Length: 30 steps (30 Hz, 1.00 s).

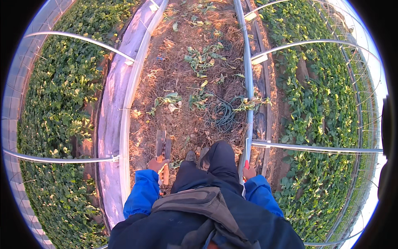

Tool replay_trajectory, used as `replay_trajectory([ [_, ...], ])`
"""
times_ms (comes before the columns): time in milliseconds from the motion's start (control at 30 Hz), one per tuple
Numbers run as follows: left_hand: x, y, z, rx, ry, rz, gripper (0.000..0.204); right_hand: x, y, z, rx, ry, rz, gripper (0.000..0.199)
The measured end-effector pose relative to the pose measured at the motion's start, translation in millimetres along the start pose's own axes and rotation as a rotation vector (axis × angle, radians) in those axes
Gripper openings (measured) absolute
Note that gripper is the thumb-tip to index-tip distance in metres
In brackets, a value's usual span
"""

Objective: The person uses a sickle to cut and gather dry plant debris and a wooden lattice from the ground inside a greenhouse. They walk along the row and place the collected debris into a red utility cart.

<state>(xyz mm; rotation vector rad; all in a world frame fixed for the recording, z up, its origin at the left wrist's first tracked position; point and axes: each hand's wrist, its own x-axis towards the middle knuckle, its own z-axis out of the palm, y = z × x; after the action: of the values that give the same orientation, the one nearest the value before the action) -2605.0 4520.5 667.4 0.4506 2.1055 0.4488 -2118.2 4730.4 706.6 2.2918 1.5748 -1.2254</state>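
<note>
The person's left hand point(158, 164) shows only as a small patch above a blue sleeve cuff; its fingers are too small to tell apart, and how they grip the flat rusty metal tool point(163, 146) is unclear. The tool's lower part is hidden behind the hand. The right hand point(249, 172) is partly covered by its blue cuff; a small red object point(247, 164) at its top is too tiny to identify. Both shoes point(196, 157) are mostly hidden by the dark trouser legs. The dark jacket point(215, 224) is cut off by the lower edge. The far ends of the curved metal hoops point(315, 147) blur toward the rim.
</note>
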Motion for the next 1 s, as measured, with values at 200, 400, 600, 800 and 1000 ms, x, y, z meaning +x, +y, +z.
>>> replay_trajectory([
  [200, 107, 116, -37, -0.016, 0.070, 0.160, 0.080, 134, -125, -6, -0.161, 0.054, -0.043, 0.037],
  [400, 195, 167, -68, 0.544, 0.021, -0.162, 0.105, 309, -216, 23, -0.271, -0.225, -0.060, 0.042],
  [600, 267, 312, -69, 0.406, -0.196, -0.405, 0.103, 482, -267, -70, -0.105, -0.227, 0.047, 0.026],
  [800, 331, 349, -84, 0.363, -0.325, -0.474, 0.100, 551, -515, -122, 0.032, -0.192, -0.029, 0.025],
  [1000, 473, 474, -114, 0.260, -0.360, -0.493, 0.088, 607, -670, -139, 0.088, -0.208, -0.021, 0.024],
])
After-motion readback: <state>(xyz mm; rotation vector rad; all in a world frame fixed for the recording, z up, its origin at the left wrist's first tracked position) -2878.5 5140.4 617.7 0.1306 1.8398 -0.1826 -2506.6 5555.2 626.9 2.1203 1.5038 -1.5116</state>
